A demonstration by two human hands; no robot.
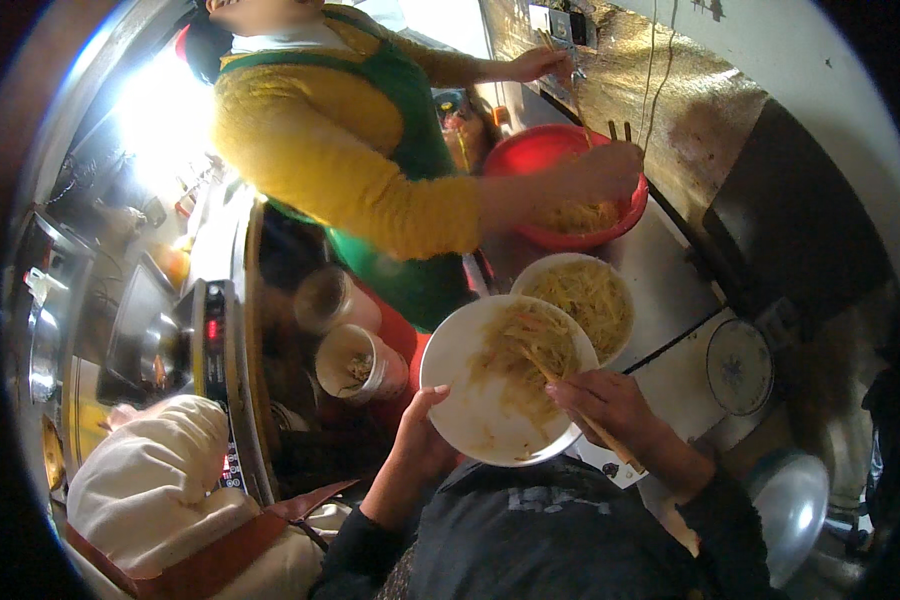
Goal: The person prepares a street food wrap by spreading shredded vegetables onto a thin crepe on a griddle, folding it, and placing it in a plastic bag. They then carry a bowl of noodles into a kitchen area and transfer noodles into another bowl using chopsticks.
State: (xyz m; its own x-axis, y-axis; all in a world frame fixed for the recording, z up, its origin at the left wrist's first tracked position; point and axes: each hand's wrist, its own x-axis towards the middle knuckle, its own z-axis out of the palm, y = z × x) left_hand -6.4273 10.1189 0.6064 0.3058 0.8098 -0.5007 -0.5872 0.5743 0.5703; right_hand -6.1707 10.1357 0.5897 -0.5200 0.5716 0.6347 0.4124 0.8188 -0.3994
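Observation:
My left hand (421,439) grips the rim of a white bowl (454,397), thumb over the edge, and holds it tilted in front of my dark apron. Shredded food in pale yellow strips (529,337) lies along the bowl's far and right side; bits cling to the bare inner wall. Wooden chopsticks (604,433) are in my right hand (619,409), their tips in the strips. Just beyond, partly hidden by my bowl, a second white bowl (630,319) holds similar strips (585,296).
A co-worker in a green apron (420,289) works with chopsticks over a red basin (521,154). At left are two tubs (391,371), a cooker with a lit red display (214,337) and another person's beige sleeve (150,465). A plate (739,367) and metal bowl (795,502) lie right.

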